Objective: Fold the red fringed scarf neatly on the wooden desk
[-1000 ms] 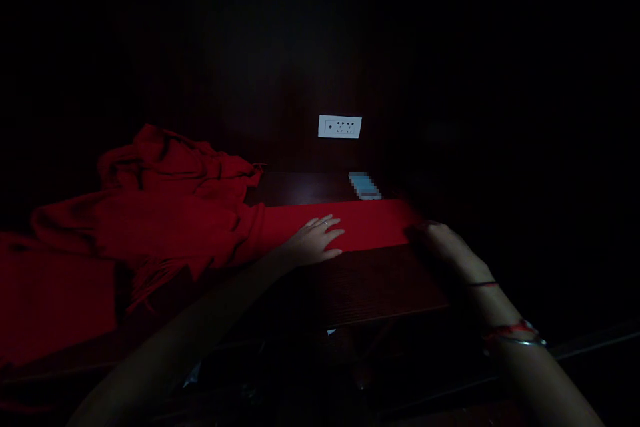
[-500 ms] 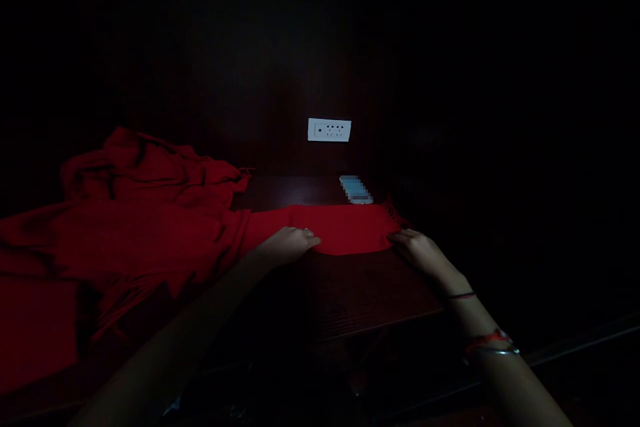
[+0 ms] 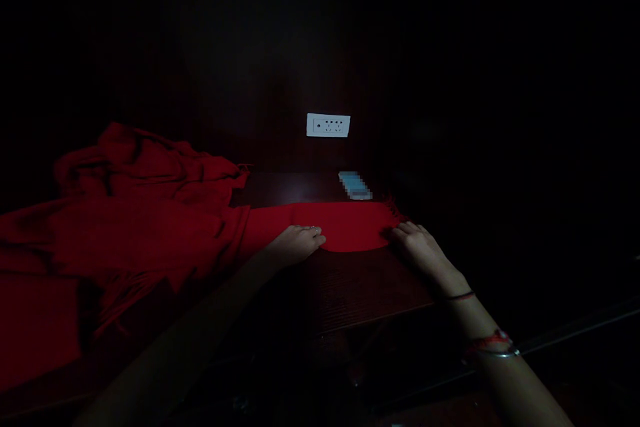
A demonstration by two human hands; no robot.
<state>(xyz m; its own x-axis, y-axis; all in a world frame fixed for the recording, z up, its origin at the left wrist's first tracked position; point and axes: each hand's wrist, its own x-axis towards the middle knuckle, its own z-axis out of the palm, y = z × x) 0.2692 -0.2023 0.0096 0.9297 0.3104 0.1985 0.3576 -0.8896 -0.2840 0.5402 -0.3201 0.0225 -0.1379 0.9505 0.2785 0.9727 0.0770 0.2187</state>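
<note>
A long red fringed scarf (image 3: 150, 227) lies across a dark wooden table (image 3: 360, 287). Most of it is bunched in a heap on the left, and one end is stretched flat toward the right. My left hand (image 3: 297, 242) has its fingers curled on the near edge of that flat end. At the fringed right corner, my right hand (image 3: 417, 248) pinches the same edge. The cloth between my hands is lifted slightly off the table. Red and metal bangles circle my right wrist.
A white wall socket (image 3: 328, 125) sits on the dark panel behind the table. A small light blue object (image 3: 355, 185) lies on the table just beyond the scarf. The room is very dark; the table's front edge runs near my right forearm.
My left hand went from flat on the scarf to curled on its near edge. My right hand took hold of the corner, and the edge has been drawn up and away from me.
</note>
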